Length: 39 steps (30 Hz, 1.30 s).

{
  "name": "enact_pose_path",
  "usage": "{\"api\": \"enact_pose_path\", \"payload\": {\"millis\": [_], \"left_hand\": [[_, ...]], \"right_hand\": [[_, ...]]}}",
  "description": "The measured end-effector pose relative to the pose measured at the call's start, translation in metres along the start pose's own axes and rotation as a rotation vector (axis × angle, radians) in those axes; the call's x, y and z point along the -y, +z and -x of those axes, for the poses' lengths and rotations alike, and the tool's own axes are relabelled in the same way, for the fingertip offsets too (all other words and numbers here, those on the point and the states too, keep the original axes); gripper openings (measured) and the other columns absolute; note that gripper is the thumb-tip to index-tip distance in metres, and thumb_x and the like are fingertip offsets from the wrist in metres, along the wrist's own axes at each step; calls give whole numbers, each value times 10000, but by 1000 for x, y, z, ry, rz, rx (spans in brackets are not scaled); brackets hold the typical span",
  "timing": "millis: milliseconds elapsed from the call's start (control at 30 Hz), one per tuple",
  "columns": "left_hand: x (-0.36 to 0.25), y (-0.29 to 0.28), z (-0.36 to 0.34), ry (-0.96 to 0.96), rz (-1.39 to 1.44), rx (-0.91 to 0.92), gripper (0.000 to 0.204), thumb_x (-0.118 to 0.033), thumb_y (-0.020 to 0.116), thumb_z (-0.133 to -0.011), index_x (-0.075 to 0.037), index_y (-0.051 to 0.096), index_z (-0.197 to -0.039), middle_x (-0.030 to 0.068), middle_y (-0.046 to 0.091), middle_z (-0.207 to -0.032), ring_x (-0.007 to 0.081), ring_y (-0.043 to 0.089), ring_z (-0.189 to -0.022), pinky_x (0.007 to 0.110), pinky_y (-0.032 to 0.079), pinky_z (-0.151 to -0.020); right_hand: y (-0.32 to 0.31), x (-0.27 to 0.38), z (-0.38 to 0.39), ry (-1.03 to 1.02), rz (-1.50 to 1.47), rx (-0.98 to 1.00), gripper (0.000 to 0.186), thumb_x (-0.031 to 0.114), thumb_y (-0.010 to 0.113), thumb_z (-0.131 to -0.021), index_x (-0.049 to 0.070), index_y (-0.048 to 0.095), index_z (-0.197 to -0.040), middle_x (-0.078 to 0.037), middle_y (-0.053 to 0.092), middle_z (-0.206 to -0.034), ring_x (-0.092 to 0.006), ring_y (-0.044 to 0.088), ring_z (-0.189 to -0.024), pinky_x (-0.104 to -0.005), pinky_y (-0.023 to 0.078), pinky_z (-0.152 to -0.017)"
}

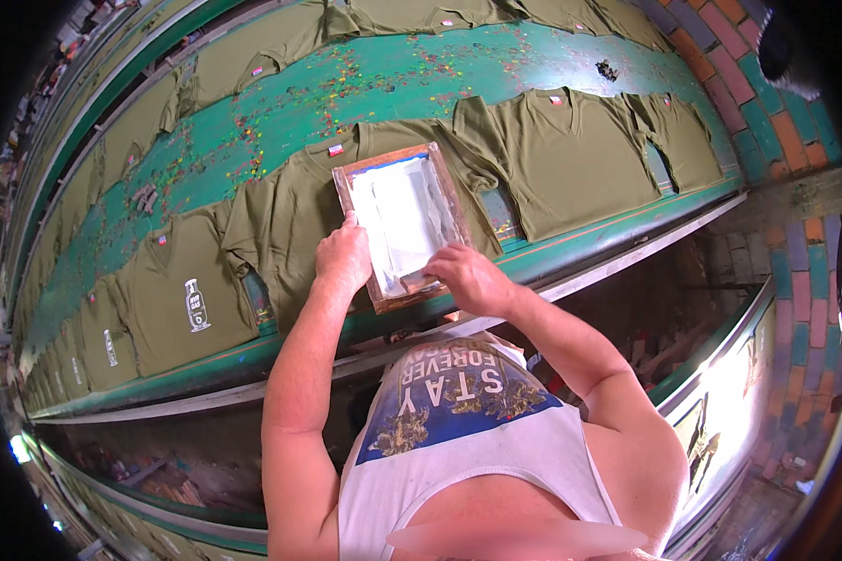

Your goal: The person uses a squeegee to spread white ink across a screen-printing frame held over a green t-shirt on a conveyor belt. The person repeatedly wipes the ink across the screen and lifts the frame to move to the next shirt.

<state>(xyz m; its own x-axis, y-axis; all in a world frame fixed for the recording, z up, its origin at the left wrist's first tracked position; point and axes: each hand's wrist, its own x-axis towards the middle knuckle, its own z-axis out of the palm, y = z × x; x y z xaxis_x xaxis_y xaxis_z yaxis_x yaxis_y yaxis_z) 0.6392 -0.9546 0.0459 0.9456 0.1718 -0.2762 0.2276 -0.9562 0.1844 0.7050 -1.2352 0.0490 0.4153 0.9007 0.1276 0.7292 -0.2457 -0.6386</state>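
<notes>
A wood-framed printing screen (393, 208) with white ink inside lies on an olive T-shirt (290, 234) on the green table (393, 75). My left hand (343, 250) is closed on the screen's left side. My right hand (463, 276) grips a small wooden squeegee (416, 280) inside the lower end of the screen, near its right corner. To the left, olive shirts carry a white printed graphic (195, 307); the shirt to the right (571, 168) shows a plain front.
More olive shirts (215, 37) line the table's far side. A small dark object (606, 71) rests at the back right, and paint flecks speckle the table. A metal rail (617, 262) runs along the near edge. Coloured brickwork (805, 309) is at the right; another long table (122, 505) stands below.
</notes>
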Motion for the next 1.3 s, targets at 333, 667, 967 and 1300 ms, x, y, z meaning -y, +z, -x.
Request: {"api": "enact_pose_path", "payload": {"millis": [333,667,967,1300], "left_hand": [[0,10,-5,-49,-2,-3,624,-50,625,-1014,140,521,-1599,272,802,-1214,395,820,-1080,523,655,-967],[-19,-18,0,-109,-27,66,413,-50,669,-990,98,726,-1371,254,712,-1477,367,809,-1144,507,650,-999],[-15,-7,-2,-98,-42,46,327,-51,665,-993,46,790,-1280,249,639,-1595,371,801,-1169,511,642,-1010],[-6,6,-7,-96,-4,19,610,-75,608,-1027,143,528,-1590,255,822,-1115,399,824,-1024,516,646,-969]], "right_hand": [[35,-15,7,-40,132,-127,484,27,717,-854,35,782,-1334,-145,747,-1333,-370,685,-1296,-480,541,-1135],[4,-85,-117,-49,206,-157,400,22,661,-888,41,796,-1264,-165,776,-1262,-376,708,-1232,-487,558,-1095],[-12,-98,-144,-51,291,-117,418,38,693,-898,83,807,-1298,-147,778,-1232,-383,716,-1199,-502,566,-1091],[8,-25,-18,-135,165,42,527,52,721,-820,77,787,-1342,-129,765,-1294,-337,713,-1217,-481,547,-1100]]}}
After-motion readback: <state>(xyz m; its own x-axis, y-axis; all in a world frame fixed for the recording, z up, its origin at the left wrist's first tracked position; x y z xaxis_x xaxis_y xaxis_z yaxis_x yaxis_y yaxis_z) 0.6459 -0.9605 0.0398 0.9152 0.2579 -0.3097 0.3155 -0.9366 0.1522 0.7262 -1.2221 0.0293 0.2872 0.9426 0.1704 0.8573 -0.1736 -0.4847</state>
